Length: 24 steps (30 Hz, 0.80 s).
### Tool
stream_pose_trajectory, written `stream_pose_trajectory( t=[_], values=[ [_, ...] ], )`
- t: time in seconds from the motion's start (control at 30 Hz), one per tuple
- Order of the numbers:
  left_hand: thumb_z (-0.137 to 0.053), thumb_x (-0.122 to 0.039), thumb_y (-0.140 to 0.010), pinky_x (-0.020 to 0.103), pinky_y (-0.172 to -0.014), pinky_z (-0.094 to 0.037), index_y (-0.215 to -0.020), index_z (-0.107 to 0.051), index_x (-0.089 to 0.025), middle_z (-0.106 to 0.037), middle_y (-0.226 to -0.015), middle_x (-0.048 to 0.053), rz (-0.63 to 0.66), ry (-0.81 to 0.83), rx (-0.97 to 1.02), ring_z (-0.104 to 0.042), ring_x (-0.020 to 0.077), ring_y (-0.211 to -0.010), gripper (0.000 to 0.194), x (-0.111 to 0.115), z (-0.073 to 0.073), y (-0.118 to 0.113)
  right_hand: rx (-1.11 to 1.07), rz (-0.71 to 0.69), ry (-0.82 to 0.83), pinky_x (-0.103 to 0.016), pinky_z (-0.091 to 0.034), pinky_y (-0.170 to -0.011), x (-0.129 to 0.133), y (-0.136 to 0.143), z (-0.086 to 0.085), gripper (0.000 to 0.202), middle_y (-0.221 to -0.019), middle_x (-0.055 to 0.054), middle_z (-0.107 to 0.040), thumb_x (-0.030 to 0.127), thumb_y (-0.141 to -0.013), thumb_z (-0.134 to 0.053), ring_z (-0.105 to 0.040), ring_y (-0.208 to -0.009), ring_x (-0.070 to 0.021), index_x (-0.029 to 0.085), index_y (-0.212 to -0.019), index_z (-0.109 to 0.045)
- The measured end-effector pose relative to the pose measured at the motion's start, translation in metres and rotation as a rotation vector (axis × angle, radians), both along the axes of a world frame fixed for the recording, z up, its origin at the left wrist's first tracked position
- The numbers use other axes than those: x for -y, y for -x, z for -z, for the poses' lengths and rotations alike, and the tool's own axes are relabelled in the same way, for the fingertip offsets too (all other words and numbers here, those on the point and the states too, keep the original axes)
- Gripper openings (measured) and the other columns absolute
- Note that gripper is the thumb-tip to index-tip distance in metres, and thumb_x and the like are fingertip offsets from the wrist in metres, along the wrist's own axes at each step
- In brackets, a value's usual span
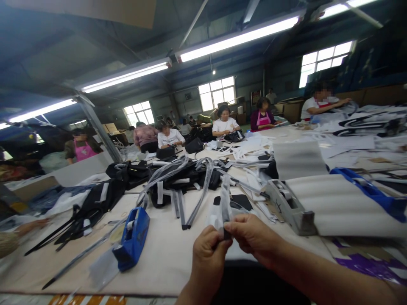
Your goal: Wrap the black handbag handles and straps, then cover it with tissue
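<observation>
Near the front edge of the table, my left hand [210, 254] is closed around the lower end of a dark strap wrapped in clear plastic [225, 203]. My right hand [251, 235] pinches the same strap from the right, its fingertips close to my left thumb. The wrapped strap rises upward from between both hands. Behind it lies a flat black piece [237, 201] on the pale table. Farther back is a heap of black bags [178, 178] with more plastic-wrapped straps.
A blue tape dispenser [132, 239] stands at left, a grey one [291, 207] at right. Another blue dispenser [372, 192] rests on white foam sheets [346, 203]. Black straps lie at left, near another person's hand [33, 226]. Several people work behind.
</observation>
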<state>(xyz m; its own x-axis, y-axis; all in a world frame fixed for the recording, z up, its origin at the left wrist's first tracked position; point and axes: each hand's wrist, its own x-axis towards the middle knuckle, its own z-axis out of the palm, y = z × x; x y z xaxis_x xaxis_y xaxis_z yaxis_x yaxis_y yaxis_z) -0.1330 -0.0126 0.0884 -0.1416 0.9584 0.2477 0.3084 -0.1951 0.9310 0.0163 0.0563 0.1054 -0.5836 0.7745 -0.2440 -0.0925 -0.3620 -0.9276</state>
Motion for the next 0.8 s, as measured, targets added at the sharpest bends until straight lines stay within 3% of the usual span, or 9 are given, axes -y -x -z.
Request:
stream_pose_trajectory(
  t=[0.07, 0.2, 0.3, 0.37, 0.47, 0.57, 0.63, 0.7, 0.8],
  values=[
    [-0.071, -0.027, -0.081, 0.025, -0.065, -0.037, -0.065, -0.065, -0.016, -0.048, -0.068, 0.000, 0.085, 0.067, 0.061, -0.047, 0.0129, -0.069, 0.020, 0.000, 0.001, 0.006, 0.059, 0.006, -0.199, -0.024, -0.018, -0.044, 0.003, 0.002, 0.002, 0.029, -0.047, 0.008, -0.033, 0.038, -0.073, -0.067, -0.027, -0.044, -0.0069, 0.019, -0.061, -0.050],
    [-0.075, -0.048, -0.075, 0.021, -0.048, -0.022, -0.068, -0.060, -0.013, -0.033, -0.054, -0.007, 0.265, 0.358, 0.552, -0.027, 0.0058, -0.050, 0.039, -0.010, 0.002, 0.017, 0.271, -0.004, -0.968, -0.026, -0.031, -0.055, 0.005, 0.001, 0.013, 0.025, -0.060, 0.001, -0.050, 0.023, -0.083, -0.057, -0.044, -0.058, -0.0109, 0.016, -0.059, -0.053],
    [-0.085, -0.041, -0.065, 0.018, -0.045, -0.014, -0.068, -0.054, -0.014, -0.027, -0.054, -0.010, 0.216, 0.444, 0.846, -0.018, 0.0032, -0.048, 0.041, -0.018, 0.004, 0.014, 0.375, 0.017, -1.459, -0.030, -0.030, -0.056, 0.003, -0.001, 0.024, 0.026, -0.067, -0.004, -0.056, 0.015, -0.089, -0.045, -0.045, -0.060, -0.0134, 0.015, -0.068, -0.059],
    [-0.089, -0.034, -0.061, 0.017, -0.045, -0.014, -0.069, -0.053, -0.015, -0.027, -0.055, -0.011, 0.169, 0.430, 0.933, -0.019, 0.0026, -0.048, 0.042, -0.022, 0.005, 0.011, 0.405, 0.022, -1.555, -0.031, -0.031, -0.058, 0.000, -0.003, 0.026, 0.027, -0.070, -0.006, -0.058, 0.013, -0.091, -0.041, -0.045, -0.063, -0.0150, 0.015, -0.072, -0.061],
    [-0.086, -0.036, -0.064, 0.018, -0.046, -0.016, -0.072, -0.058, -0.014, -0.031, -0.055, -0.010, 0.125, 0.367, 0.868, -0.021, 0.0029, -0.047, 0.036, -0.022, 0.007, 0.008, 0.336, -0.041, -1.202, -0.029, -0.031, -0.057, -0.005, -0.006, 0.018, 0.022, -0.069, -0.003, -0.055, 0.025, -0.089, -0.051, -0.045, -0.063, -0.0141, 0.016, -0.070, -0.058],
    [-0.077, -0.034, -0.076, 0.020, -0.053, -0.030, -0.073, -0.067, -0.013, -0.044, -0.060, -0.003, 0.114, 0.214, 0.500, -0.038, 0.0072, -0.055, 0.023, -0.016, 0.006, 0.008, 0.118, -0.153, -0.421, -0.024, -0.020, -0.046, -0.008, -0.007, 0.005, 0.036, -0.056, 0.005, -0.039, 0.049, -0.083, -0.060, -0.028, -0.047, -0.0076, 0.018, -0.066, -0.050],
    [-0.073, -0.029, -0.078, 0.023, -0.063, -0.037, -0.067, -0.069, -0.014, -0.051, -0.067, 0.000, 0.093, 0.083, 0.236, -0.047, 0.0120, -0.067, 0.019, -0.012, 0.003, 0.008, -0.027, -0.158, -0.023, -0.024, -0.010, -0.043, -0.009, -0.004, -0.001, 0.041, -0.051, 0.010, -0.031, 0.055, -0.075, -0.066, -0.015, -0.043, -0.0051, 0.020, -0.067, -0.046],
    [-0.070, -0.025, -0.079, 0.025, -0.067, -0.038, -0.063, -0.068, -0.015, -0.053, -0.070, 0.001, 0.063, 0.005, 0.065, -0.049, 0.0143, -0.071, 0.019, -0.009, 0.000, 0.010, -0.099, -0.092, 0.132, -0.024, -0.007, -0.043, -0.007, 0.000, -0.002, 0.042, -0.050, 0.012, -0.030, 0.050, -0.066, -0.074, -0.012, -0.042, -0.0041, 0.021, -0.068, -0.044],
    [-0.068, -0.028, -0.081, 0.025, -0.065, -0.037, -0.067, -0.068, -0.015, -0.054, -0.069, 0.001, 0.099, 0.083, -0.002, -0.048, 0.0138, -0.068, 0.019, -0.008, -0.004, 0.016, -0.006, -0.008, 0.007, -0.024, -0.010, -0.043, -0.003, 0.005, 0.002, 0.034, -0.047, 0.011, -0.031, 0.043, -0.065, -0.073, -0.017, -0.041, -0.0048, 0.020, -0.065, -0.047]
  ],
)
